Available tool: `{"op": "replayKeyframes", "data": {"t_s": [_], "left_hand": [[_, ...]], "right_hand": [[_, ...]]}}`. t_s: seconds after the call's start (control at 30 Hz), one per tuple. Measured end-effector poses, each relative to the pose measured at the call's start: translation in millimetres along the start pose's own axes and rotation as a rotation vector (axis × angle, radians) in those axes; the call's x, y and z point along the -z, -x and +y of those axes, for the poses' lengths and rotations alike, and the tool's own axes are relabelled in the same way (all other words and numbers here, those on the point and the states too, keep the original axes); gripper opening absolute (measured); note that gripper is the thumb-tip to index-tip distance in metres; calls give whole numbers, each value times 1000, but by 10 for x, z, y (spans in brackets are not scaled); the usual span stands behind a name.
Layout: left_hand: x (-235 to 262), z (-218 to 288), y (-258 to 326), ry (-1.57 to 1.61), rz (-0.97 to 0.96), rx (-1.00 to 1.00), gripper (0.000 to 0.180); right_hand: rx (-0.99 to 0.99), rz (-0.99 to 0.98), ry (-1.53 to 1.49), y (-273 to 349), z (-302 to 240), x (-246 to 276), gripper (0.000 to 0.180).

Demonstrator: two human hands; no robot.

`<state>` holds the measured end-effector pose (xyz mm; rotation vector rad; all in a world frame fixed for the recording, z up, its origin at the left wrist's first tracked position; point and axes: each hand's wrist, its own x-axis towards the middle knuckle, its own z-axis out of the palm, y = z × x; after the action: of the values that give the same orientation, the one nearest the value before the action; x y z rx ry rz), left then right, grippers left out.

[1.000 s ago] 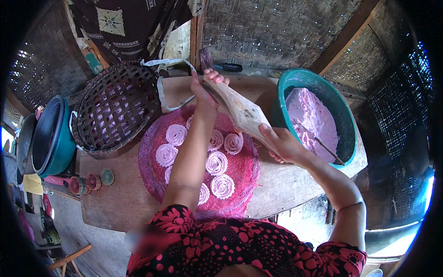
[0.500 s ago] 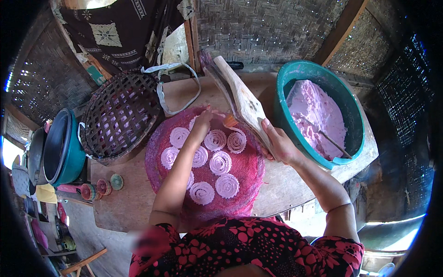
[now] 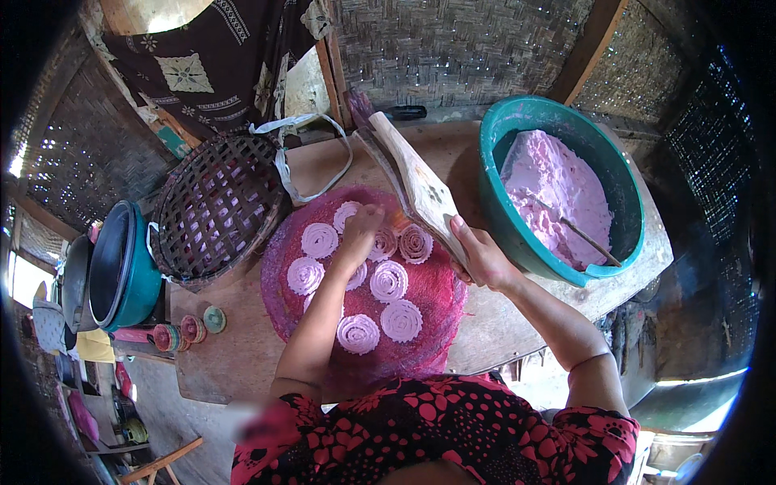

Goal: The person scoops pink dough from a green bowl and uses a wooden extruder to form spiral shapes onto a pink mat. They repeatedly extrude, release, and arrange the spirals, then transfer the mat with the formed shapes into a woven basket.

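My right hand (image 3: 485,257) is wrapped round the lower end of a long, pale wooden press (image 3: 427,192) with two arms, held slanting over the far right of a round red-pink mesh tray (image 3: 432,323). On the tray lie several pale pink spiral dough coils with ruffled edges, such as one coil (image 3: 402,321) at the near right. My left hand (image 3: 365,230) reaches over the tray's far part, fingers curled and closed beside the press; what they hold, if anything, is hidden. An orange part (image 3: 400,218) shows under the press. My left forearm covers some coils.
A green basin (image 3: 497,218) of pink dough with a stick (image 3: 578,230) in it stands at the right. A dark woven basket (image 3: 214,210) with white straps sits at the left. Small round woven pieces (image 3: 192,328) lie at the table's left edge, near stacked basins (image 3: 137,283).
My left hand has drawn slightly nearer and to the right, its fingers now curled instead of reaching toward the press. My right hand keeps its grip. The whole view has shifted a little.
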<state>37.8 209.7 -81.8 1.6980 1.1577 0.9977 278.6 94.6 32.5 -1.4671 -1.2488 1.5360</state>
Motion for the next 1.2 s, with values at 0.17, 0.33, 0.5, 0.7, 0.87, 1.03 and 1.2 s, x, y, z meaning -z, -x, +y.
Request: {"op": "replayKeyframes", "data": {"t_s": [0.17,0.33,0.5,0.7,0.87,1.03,1.2], "left_hand": [[-9,35,113,-246,-63,-102,19],[-98,228,264,-587,-110,-265,10],[-242,428,349,-680,-168,-161,11],[-94,618,180,-414,-81,-284,29],[282,1114,123,-100,-108,-418,50],[532,1723,493,-148,-301,-487,54],[661,1482,809,-331,-139,-647,40]], "right_hand": [[16,31,-7,51,4,58,69],[45,21,18,132,15,123,69],[59,52,32,193,30,126,68],[69,28,-17,388,-91,167,65],[201,-57,-21,685,-457,145,66],[138,-240,91,1014,-945,230,72],[198,-513,-177,551,-723,186,81]]}}
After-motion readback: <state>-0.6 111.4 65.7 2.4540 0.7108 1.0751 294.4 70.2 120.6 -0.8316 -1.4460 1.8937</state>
